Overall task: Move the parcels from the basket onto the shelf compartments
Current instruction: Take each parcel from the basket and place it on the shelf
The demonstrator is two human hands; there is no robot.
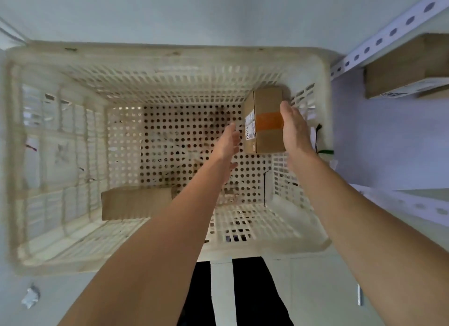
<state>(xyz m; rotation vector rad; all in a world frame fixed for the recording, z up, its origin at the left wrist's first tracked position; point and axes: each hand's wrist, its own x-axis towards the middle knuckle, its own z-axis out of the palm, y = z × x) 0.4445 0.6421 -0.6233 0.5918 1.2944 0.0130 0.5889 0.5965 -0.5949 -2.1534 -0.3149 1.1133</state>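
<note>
I can read nothing: the label point(250, 127) on the box point(267, 102) left of my right hand point(295, 128) is blurred, likewise the print on the shelf box point(398, 80) to its right.

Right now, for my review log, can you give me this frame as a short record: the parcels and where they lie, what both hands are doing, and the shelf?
basket: white perforated plastic, seen from above
taped parcel: cardboard with an orange tape band, in the basket's far right corner
second parcel: plain cardboard, near left of the basket floor
right hand: fingers straight, against the taped parcel's right side
left hand: open, left of the taped parcel, gap visible
shelf: at right
shelved box: cardboard, on the shelf
</note>
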